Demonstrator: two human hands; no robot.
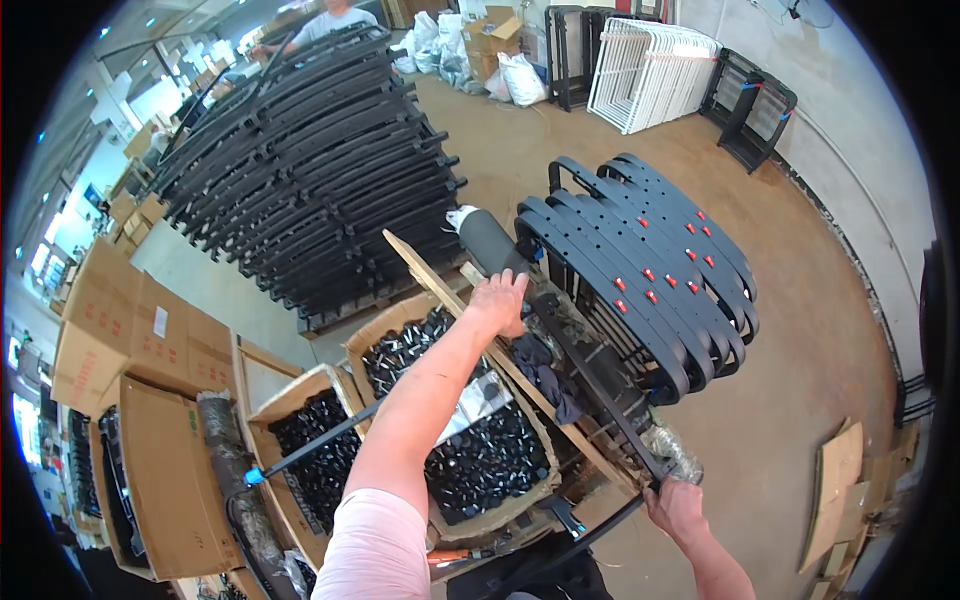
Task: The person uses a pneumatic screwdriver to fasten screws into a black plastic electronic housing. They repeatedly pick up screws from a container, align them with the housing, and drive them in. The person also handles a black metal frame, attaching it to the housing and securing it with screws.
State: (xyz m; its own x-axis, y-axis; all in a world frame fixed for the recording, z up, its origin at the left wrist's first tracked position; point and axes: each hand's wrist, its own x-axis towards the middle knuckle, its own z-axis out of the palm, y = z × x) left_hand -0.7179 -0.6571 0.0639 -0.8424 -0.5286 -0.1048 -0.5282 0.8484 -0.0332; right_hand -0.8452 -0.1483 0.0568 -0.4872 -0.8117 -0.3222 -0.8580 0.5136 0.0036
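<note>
A black metal tube frame (590, 378) lies across a wooden-edged bench in front of me. My left hand (498, 303) is closed over its far corner, with part of the grip hidden behind the knuckles. At the near right corner, my right hand (674, 507) wraps round the tube. One leg with a blue end (254, 477) runs out to the left beneath my left forearm; the other curves back toward my body. Under my left arm are open cardboard boxes of small black parts (487, 462), with a clear plastic bag (475, 405) on top.
Curved black frames with red pieces (650, 275) stand stacked beyond the bench. A tall pile of black frames (310, 170) rises at far left. White racks (655, 75) lean by the wall. Large cartons (140, 330) stand left; flattened cardboard (835, 495) lies right. A person (335, 20) is behind the pile.
</note>
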